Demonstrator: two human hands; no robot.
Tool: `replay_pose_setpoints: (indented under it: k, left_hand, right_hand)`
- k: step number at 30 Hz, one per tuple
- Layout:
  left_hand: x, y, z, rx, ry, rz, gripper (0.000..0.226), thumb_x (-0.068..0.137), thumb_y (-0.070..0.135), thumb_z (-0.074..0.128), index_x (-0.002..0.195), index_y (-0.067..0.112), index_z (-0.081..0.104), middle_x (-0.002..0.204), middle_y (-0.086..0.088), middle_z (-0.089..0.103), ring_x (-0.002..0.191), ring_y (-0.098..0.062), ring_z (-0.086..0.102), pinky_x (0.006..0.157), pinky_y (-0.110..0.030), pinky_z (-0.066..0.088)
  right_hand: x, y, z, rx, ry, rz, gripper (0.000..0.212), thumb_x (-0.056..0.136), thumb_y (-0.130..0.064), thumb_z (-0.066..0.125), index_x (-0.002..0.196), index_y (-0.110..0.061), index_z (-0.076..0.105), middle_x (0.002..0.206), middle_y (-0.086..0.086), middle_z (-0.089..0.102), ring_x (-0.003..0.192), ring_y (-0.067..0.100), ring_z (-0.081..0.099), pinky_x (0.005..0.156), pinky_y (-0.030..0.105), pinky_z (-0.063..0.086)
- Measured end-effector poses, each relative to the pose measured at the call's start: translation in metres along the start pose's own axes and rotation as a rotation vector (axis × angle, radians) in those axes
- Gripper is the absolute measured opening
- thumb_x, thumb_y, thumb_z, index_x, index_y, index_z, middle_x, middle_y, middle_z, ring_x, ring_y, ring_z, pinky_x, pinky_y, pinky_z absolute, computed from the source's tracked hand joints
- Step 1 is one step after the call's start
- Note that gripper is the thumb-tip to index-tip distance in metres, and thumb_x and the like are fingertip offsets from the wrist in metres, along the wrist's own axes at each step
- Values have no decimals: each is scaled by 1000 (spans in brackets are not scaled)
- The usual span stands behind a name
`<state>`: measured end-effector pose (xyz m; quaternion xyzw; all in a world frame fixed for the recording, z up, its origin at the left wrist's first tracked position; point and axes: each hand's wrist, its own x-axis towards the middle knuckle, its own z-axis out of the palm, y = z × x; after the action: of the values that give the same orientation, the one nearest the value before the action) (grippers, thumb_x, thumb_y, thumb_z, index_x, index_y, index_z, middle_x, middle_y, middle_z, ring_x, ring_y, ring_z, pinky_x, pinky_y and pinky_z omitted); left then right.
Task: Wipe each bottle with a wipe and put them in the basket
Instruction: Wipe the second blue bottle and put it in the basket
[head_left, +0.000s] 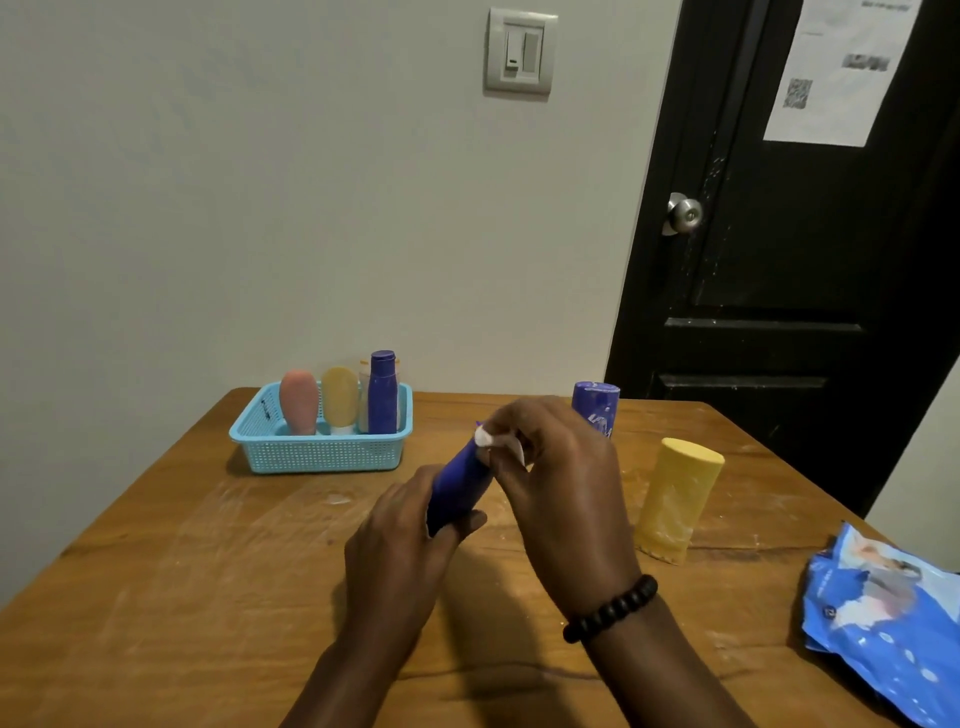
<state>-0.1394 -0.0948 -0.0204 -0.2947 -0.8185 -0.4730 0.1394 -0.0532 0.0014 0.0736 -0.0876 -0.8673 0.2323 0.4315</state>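
Hands (483, 499) before yellow bottle (675, 499), basket (322, 452)

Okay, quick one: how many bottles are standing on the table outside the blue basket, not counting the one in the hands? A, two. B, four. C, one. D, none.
A: a yellow bottle and a purple bottle partly hidden behind the right hand stand on the table, outside the blue basket.
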Motion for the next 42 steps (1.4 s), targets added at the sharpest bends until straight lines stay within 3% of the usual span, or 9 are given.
replay_pose_setpoints:
  k: [5,9,17,22,27,31,34,38,42]
  left_hand:
    - [10,-1,-1,-356,81,-205,55,82,76,49,115,32,48,94,5,66,82,-14,67,73,-50,58]
    - [16,1,-7,-464,72,-283,22,90,52,52,109,40,47,102,7,62,97,-22,64,84,-50,55]
    - [27,-11,-15,-565,154,-321,39,84,54,55,119,38,48,117,3,63,105,-15,63,85,-40,56]
    - [31,-13,-24,-658,161,-347,46,85,48,61,127,30,52,118,-1,66,105,-18,65,80,-34,56]
    - [37,-17,-47,-691,263,-374,38,81,60,60,116,52,50,126,3,63,113,-23,64,91,-57,54]
    - [55,-20,-64,-922,299,-423,46,97,26,57,139,26,38,128,-5,58,106,-27,67,84,-50,59]
    - [65,-24,-68,-803,270,-488,51,95,10,61,138,14,34,123,-11,57,87,-22,71,83,-43,59]
    - [74,-30,-69,-660,267,-496,53,92,18,67,136,16,38,122,-8,58,102,-22,65,77,-31,55]
    - [91,-28,-68,-421,311,-387,40,91,27,68,125,12,51,116,-7,63,88,-9,61,62,-20,44]
  right_hand:
    - [-20,13,4,411,-35,253,12,83,-21,72,92,-29,69,89,-13,68,88,0,63,72,17,55]
    - [-37,42,28,466,-48,512,7,81,-23,76,86,-25,71,83,-8,71,79,6,66,72,29,57]
    - [-55,49,66,585,-200,617,1,84,-20,74,85,-21,73,81,-2,74,80,15,69,78,39,59]
    - [-61,46,62,654,-269,634,6,87,-18,71,86,-23,73,86,-2,74,84,13,70,81,38,59]
    - [-58,48,58,699,-269,659,5,87,-17,70,85,-20,74,82,0,75,81,15,70,72,26,57]
    - [-53,50,59,730,-257,685,4,87,-18,71,89,-19,75,85,-1,75,84,14,70,69,23,56]
    - [-51,49,59,787,-250,726,7,87,-16,71,92,-19,75,87,-2,75,83,14,71,67,24,58]
    - [-48,47,55,841,-251,748,9,88,-15,69,95,-17,74,87,-2,75,78,10,71,58,16,52]
    - [-46,46,52,875,-245,749,8,88,-13,69,94,-14,74,84,0,75,70,6,70,53,13,50]
